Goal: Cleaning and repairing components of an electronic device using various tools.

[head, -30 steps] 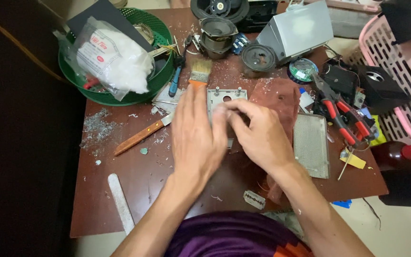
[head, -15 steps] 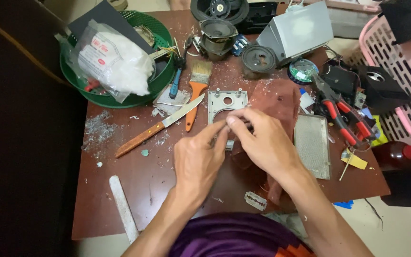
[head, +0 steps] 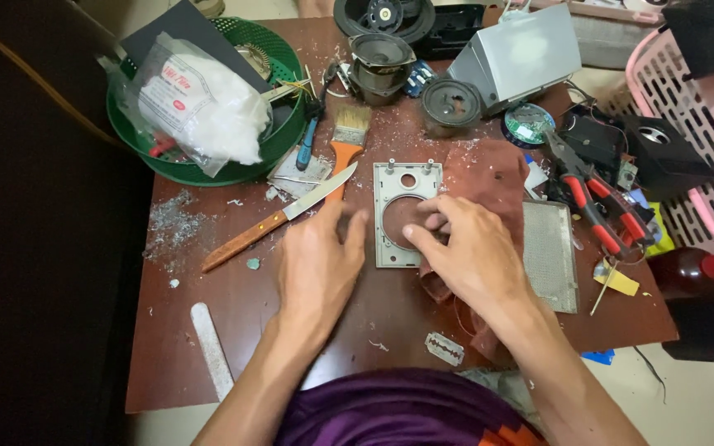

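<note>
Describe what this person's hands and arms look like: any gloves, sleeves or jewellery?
Both the left hand and the right hand are bare: no gloves, rings or watch show. The forearms are uncovered, with no sleeves reaching them. Below them shows a purple garment with an orange patch at its lower right.

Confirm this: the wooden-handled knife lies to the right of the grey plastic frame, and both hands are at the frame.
Wrong side. The head view shows the wooden-handled knife lying to the left of the grey plastic frame, with the left hand and right hand at the frame.

Matt grey plastic frame on a scuffed, dusty wooden table.
</note>
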